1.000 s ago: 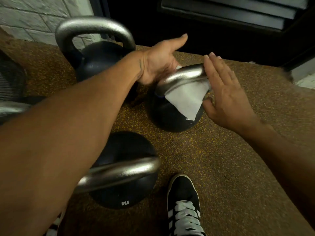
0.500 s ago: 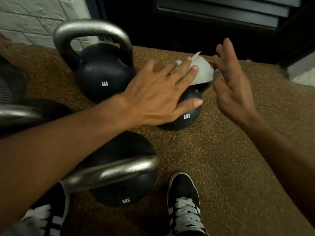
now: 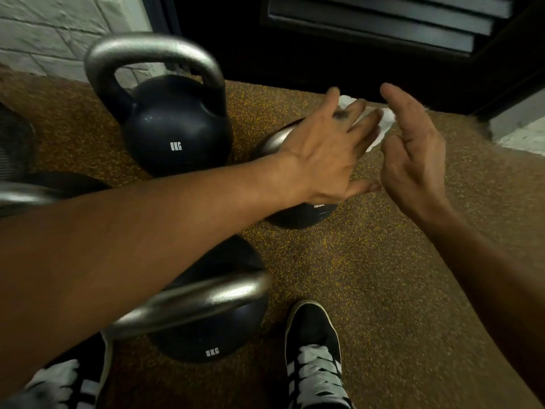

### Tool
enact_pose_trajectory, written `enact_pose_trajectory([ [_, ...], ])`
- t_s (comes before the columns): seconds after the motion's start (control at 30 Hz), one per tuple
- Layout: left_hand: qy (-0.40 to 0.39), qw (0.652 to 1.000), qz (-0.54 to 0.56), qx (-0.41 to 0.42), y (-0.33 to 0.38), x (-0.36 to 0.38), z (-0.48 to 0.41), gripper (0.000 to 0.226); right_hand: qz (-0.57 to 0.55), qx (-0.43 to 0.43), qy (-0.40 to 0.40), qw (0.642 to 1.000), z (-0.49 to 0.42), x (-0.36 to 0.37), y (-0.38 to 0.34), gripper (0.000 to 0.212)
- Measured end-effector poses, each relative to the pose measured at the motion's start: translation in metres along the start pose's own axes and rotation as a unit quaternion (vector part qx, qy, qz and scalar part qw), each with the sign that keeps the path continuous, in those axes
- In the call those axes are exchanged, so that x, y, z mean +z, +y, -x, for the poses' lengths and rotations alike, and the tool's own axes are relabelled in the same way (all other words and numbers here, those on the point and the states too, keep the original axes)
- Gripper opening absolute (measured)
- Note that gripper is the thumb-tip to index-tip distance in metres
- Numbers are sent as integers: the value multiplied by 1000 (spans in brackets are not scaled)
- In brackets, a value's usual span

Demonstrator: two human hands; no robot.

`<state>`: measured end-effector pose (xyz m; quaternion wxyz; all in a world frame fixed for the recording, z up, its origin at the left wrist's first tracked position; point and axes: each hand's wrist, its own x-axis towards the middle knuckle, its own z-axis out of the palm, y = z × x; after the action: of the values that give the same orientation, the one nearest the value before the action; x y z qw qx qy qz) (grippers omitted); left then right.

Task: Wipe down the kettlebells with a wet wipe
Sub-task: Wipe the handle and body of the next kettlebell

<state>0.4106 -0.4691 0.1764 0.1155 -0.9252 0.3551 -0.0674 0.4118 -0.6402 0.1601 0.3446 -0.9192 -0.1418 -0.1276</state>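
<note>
Rubber floor (image 3: 383, 276); hands (image 3: 321, 160) (image 3: 413, 152) closer round wipe (image 3: 386, 121)

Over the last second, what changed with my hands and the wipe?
The left hand turned palm down and spread over the right-side kettlebell, pushing the wet wipe toward its far side. The right hand lifted off the wipe and hovers open. The far 8KG kettlebell and near 8KG kettlebell stayed put.

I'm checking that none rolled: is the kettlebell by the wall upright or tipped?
Upright. The kettlebell sits on its base on the floor, with its handle arching straight over the ball and its 8KG mark level.
</note>
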Motion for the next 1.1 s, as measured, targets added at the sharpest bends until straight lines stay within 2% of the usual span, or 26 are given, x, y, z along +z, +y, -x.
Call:
enact_pose_trajectory([
  [0.1,33,999,15,5,-9,-4,3,92,10,4,-13,1000,2,-3,0,60],
  [0.23,58,997,48,-13,-30,4,47,79,14,1,-38,999,7,-2,-6,58],
  [0.33,90,992,85,-15,-33,16,77,72,23,14,0,1000,8,4,-17,49],
  [0.4,112,986,120,-31,-33,22,85,66,-35,96,51,993,13,11,-25,36],
  [0.47,154,971,175,-55,-32,25,86,54,-194,241,44,950,18,17,-38,38],
  [0.57,207,945,238,-88,-31,23,80,38,-367,403,-70,835,25,25,-50,37],
  [0.67,251,917,280,-129,-32,18,76,29,-467,465,-124,742,27,32,-58,48],
  [0.73,260,898,316,-161,-34,17,75,24,-496,473,-127,717,25,34,-64,42],
  [0.8,249,882,347,-198,-35,16,76,20,-500,479,-126,711,23,32,-70,27],
  [0.9,225,828,437,-268,-33,7,81,24,-471,452,-139,745,20,25,-78,10],
  [1.0,193,758,528,-331,-31,-7,90,30,-445,407,-167,780,17,16,-86,10],
  [1.1,173,719,564,-367,-27,-17,101,26,-418,373,-189,806,15,8,-95,18],
])
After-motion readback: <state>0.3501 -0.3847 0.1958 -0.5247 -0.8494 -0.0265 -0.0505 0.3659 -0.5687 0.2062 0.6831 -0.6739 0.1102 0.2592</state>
